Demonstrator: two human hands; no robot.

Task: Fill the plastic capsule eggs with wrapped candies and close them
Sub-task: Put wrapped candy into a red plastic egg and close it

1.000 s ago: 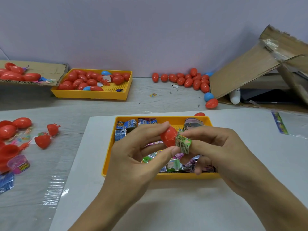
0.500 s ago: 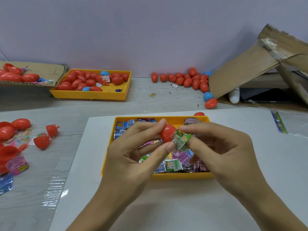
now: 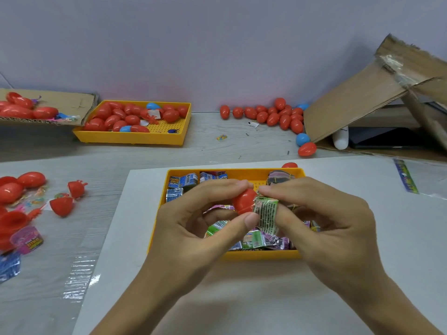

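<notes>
Egg half, pinched by left hand above the tray; right hand pinches candy, seemingly being stuffed in; next needs the other half.

Left hand pinches red egg half; right hand pinches green candy.

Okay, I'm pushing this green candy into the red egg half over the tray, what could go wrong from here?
1. The green wrapped candy looks about as wide as the red egg half, so it may jam or leave wrapper sticking out, and the egg may not close.
2. The left hand pinches the egg half only by fingertips; a push from the right hand might pop it loose.
3. If dropped, the candy would likely land in the yellow tray among look-alike wrappers.
</notes>
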